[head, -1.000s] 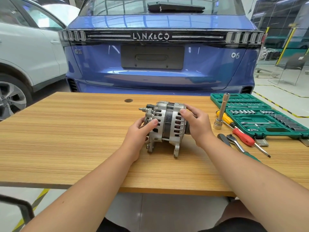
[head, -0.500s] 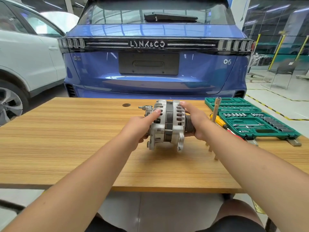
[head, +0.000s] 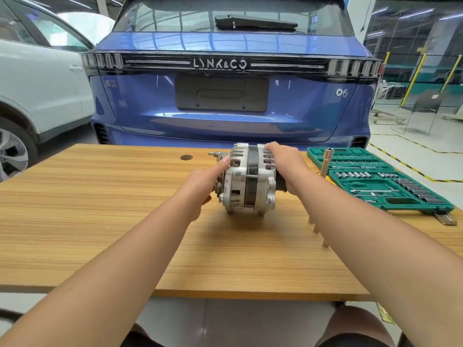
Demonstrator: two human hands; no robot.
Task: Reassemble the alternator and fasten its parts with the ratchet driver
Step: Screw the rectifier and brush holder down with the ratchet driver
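Resting on its mounting lugs near the middle of the wooden table, the alternator is held from both sides. The left hand presses its rear end, fingers fairly straight along the housing with the thumb below. The right hand curls over the pulley end, fingers reaching across the top of the casing. To the right lies an open green socket set, with a metal socket extension standing upright just beside it. Small bolts stand on the table, partly hidden by the right forearm. A blue car is parked behind the table, a white car at left.
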